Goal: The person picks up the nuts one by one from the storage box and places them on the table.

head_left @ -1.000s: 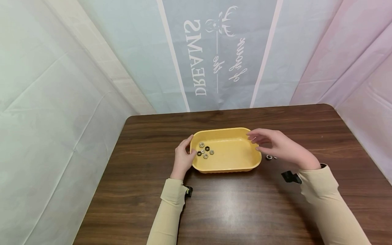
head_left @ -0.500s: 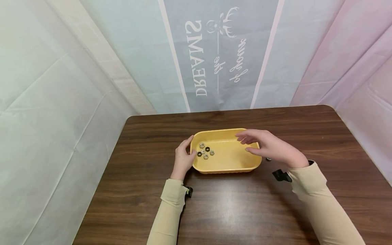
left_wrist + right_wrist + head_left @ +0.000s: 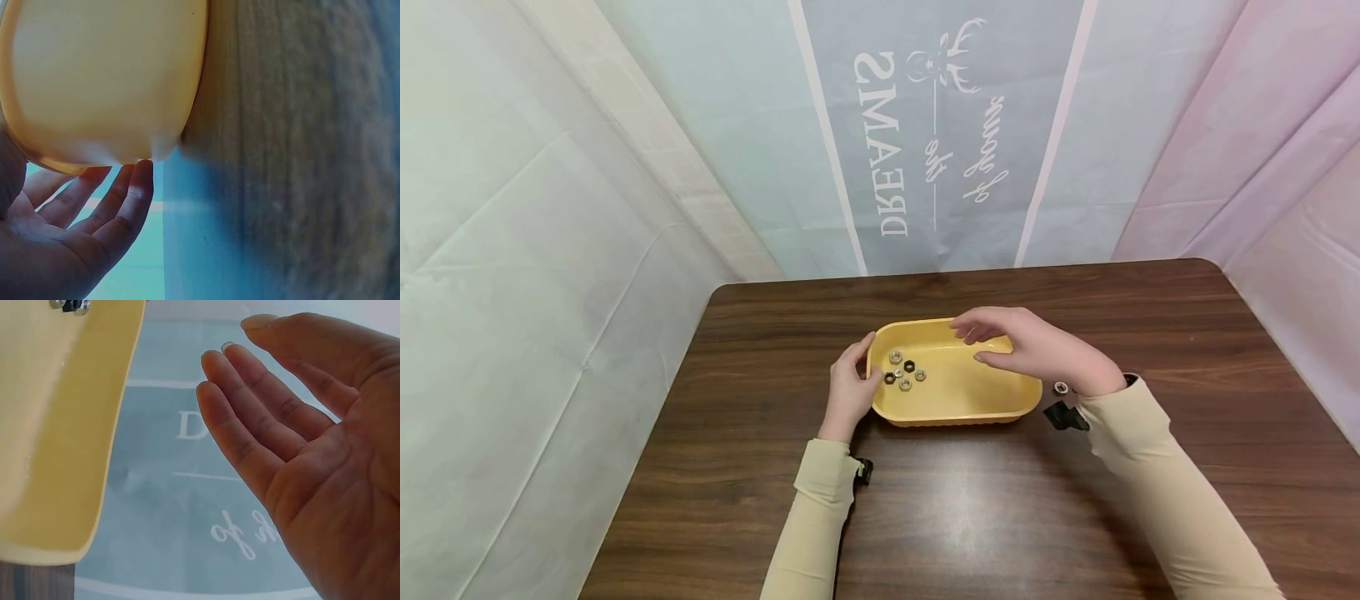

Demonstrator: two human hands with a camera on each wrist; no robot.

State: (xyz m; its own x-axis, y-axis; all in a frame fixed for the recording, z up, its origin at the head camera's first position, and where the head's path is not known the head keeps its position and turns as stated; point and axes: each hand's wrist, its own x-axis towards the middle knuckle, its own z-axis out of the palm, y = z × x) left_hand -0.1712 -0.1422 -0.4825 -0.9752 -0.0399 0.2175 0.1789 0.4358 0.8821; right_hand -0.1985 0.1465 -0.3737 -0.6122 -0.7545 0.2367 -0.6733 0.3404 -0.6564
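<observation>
A yellow plastic tray (image 3: pixel 955 419) stands on the table, with several hex nuts (image 3: pixel 905 385), silver and black, gathered at its left end. My left hand (image 3: pixel 850 392) holds that end, thumb over the rim and fingers on the outer wall. From the left wrist view, the fingertips (image 3: pixel 144 172) touch the tray's underside edge. Above the tray's right half hovers my right hand (image 3: pixel 1030 346), fingers loosely extended and thumb apart. Its palm and fingers hold nothing in the right wrist view, where the tray wall (image 3: pixel 94 425) lies beside it.
A silver nut (image 3: pixel 1060 388) lies on the table just right of the tray, close to the right wrist. The dark wood table (image 3: pixel 955 517) meets a printed cloth backdrop (image 3: pixel 955 167) behind and pale cloth (image 3: pixel 535 292) at the left.
My right hand has moved left over the tray from its right edge, uncovering the nut on the table. The left hand and tray have stayed nearly in place.
</observation>
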